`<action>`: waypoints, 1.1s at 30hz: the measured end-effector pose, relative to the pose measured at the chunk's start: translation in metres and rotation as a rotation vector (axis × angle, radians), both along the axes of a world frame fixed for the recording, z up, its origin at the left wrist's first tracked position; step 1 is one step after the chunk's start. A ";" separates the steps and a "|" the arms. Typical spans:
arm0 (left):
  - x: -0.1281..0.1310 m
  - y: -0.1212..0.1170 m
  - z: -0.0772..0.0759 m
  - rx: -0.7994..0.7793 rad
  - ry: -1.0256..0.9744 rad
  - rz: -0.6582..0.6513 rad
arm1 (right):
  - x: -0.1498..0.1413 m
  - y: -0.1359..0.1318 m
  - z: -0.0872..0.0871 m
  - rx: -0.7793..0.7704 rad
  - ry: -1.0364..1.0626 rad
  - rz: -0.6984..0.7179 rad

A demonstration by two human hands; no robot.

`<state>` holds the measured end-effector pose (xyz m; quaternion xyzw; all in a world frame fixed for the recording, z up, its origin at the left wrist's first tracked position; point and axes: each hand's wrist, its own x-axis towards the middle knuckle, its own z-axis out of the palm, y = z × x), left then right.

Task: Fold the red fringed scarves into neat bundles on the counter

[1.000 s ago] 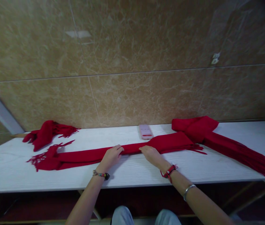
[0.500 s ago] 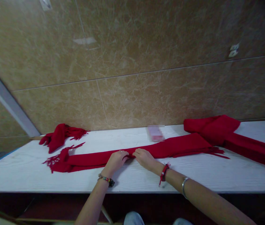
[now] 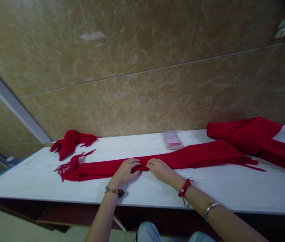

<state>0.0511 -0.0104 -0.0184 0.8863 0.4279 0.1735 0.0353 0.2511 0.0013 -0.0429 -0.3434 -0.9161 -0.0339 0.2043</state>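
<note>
A long red scarf (image 3: 203, 155) with fringed ends lies stretched along the white table (image 3: 233, 188). My left hand (image 3: 126, 171) and my right hand (image 3: 159, 169) rest side by side on its middle, fingers curled and pinching the cloth. The left wrist wears a beaded bracelet. A red cord and a silver bangle are on the right wrist. The scarf's left fringe (image 3: 68, 166) bunches near the table's left end.
A second red scarf (image 3: 70, 143) lies crumpled at the back left. More red scarf (image 3: 255, 134) is piled at the back right. A small pink blurred object (image 3: 173, 139) sits by the marble wall (image 3: 142, 67). My knees show below the table's front edge.
My hands have come closer together on the scarf's middle, the right one sliding left. The view has shifted, so the table contents sit further right and the left end shows more.
</note>
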 end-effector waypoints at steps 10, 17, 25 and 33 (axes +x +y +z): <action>-0.002 -0.001 -0.012 -0.146 0.194 0.326 | 0.005 -0.005 0.001 -0.107 -0.031 -0.067; -0.017 -0.004 -0.004 -0.008 0.191 0.273 | 0.006 -0.006 0.002 -0.068 -0.023 -0.046; -0.058 -0.016 0.001 0.096 0.150 0.136 | -0.005 -0.008 0.004 0.038 0.018 0.080; -0.060 -0.012 -0.001 0.093 0.061 0.169 | -0.041 -0.001 0.007 0.087 -0.045 0.001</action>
